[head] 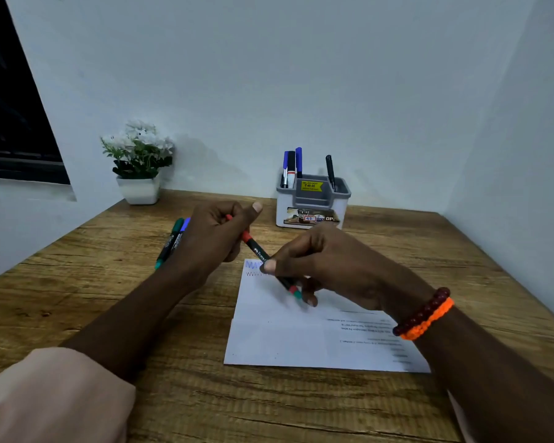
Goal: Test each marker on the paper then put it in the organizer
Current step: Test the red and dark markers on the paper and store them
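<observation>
Both hands hold one black marker with a red cap (257, 249) above the top of the white paper (288, 337). My left hand (216, 238) grips the red cap end. My right hand (320, 266) grips the black barrel near its red and green rear end. The cap sits against the barrel. Blue and faint dark squiggles (253, 267) mark the paper's top left corner. Two more markers, a green one (169, 243) and a blue one (180, 233), lie on the desk left of my left hand. The grey and white organizer (312, 203) stands at the back with several markers upright in it.
A white pot of white flowers (138, 167) stands at the back left corner of the wooden desk (205, 394). Walls close in the desk at the back and on the right. A dark window is at the far left.
</observation>
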